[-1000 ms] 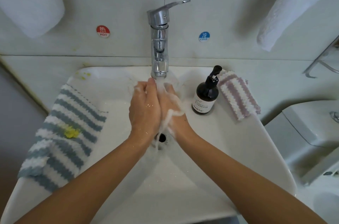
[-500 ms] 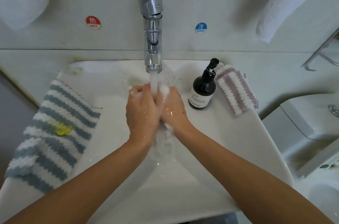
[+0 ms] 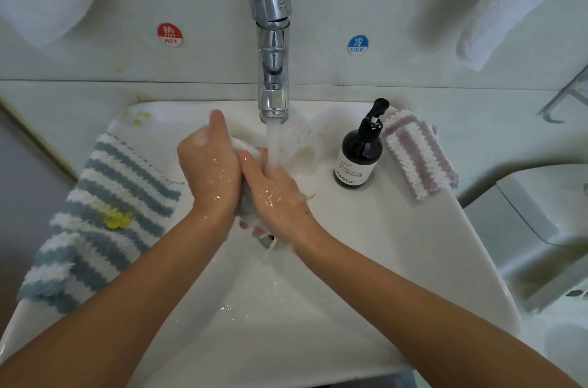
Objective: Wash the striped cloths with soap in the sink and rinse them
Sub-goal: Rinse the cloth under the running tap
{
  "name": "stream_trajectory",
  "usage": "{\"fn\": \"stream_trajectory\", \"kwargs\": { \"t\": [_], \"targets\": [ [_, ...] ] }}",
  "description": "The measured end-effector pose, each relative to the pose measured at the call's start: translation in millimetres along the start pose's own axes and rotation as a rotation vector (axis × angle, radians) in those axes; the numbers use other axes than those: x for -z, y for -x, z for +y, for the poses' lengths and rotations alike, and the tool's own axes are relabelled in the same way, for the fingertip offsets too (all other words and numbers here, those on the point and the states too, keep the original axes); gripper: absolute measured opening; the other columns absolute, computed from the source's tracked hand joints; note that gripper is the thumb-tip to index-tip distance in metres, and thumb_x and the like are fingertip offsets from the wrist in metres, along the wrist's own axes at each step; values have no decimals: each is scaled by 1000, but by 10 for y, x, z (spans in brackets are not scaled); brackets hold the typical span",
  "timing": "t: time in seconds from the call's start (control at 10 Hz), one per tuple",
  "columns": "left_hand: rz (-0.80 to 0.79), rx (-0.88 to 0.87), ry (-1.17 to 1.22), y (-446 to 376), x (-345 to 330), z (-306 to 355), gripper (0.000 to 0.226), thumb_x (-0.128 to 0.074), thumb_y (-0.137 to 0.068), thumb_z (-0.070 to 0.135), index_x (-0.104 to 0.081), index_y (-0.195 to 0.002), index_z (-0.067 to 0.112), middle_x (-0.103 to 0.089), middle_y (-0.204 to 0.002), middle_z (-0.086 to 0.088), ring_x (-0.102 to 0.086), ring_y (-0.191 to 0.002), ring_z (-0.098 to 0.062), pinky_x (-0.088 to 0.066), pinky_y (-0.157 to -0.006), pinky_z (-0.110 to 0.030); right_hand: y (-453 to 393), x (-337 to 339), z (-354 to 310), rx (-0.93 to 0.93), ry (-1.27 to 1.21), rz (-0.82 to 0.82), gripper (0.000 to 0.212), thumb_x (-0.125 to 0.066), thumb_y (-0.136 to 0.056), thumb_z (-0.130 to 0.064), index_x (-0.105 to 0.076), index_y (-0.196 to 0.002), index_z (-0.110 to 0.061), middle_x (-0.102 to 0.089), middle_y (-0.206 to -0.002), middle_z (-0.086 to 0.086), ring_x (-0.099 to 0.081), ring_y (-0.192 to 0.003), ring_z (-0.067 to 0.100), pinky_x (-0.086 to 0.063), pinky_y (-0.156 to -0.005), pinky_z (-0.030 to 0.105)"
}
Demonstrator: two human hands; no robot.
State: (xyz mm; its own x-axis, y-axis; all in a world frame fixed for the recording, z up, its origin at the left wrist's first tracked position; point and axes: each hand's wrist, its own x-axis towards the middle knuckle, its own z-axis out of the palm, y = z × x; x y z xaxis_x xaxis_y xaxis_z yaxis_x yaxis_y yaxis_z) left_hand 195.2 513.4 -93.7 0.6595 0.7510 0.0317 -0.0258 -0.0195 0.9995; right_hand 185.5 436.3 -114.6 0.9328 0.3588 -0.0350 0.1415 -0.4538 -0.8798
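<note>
A: Nearest the camera, both forearms reach over the sink (image 3: 397,260). Left hand (image 3: 210,171) and right hand (image 3: 273,190) are pressed together, fingers curled round a wet white cloth (image 3: 246,149) bunched between the palms. Only its pale folds show; no stripe can be made out.

B: Where is the cloth relative to the water?

A: Just left of the stream, which strikes the right hand's knuckles. My judgement: shift the bundle squarely under the flow, squeeze and release, and turn it so the suds run out over the drain.

B: And the others?

A: The blue striped cloth (image 3: 105,222) hangs over the left rim, with a yellow smear on it, well apart from the left hand. Further back on the right, the purple striped cloth (image 3: 420,155) lies just beside the soap bottle (image 3: 359,155). Furthest, the tap (image 3: 273,69) is running.
</note>
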Motion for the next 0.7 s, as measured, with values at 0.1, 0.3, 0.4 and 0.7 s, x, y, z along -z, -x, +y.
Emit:
{"fn": "stream_trajectory", "kwargs": {
  "t": [0.1,0.3,0.4,0.7],
  "targets": [
    [-23,38,-22,-54,-24,-59,52,-49,-95,36,-36,-47,21,-40,-51,1,-41,-54,-15,-39,-57,-35,44,83,-62,-77,-212,36,40,-42,-95,-57,-59,-106,-22,-69,-88,3,-68,-80,22,-57,-75,41],
    [-219,-168,-246,134,-99,-216,34,-45,-100,38,-49,-69,25,-53,-65,5,-54,-66,-22,-42,-65,-36,17,244,-41,6,-286,204,14,-44,-97,-15,-45,-104,-27,-60,-80,-4,-60,-74,14,-53,-66,36],
    [-288,-244,-214,297,-138,-207,16,-48,-98,38,-55,-91,26,-61,-81,8,-62,-81,-15,-51,-71,-37,-7,289,-44,-6,-363,257,7,-44,-98,-22,-50,-98,-27,-63,-87,-7,-64,-87,14,-55,-78,36],
    [-262,-129,-189,286,-110,-198,28,-44,-98,51,-54,-93,25,-63,-79,5,-64,-75,-15,-56,-75,-51,26,235,-55,-122,-621,195,37,-47,-85,-50,-62,-101,-20,-70,-98,0,-67,-94,13,-54,-78,32]
  ]
}}
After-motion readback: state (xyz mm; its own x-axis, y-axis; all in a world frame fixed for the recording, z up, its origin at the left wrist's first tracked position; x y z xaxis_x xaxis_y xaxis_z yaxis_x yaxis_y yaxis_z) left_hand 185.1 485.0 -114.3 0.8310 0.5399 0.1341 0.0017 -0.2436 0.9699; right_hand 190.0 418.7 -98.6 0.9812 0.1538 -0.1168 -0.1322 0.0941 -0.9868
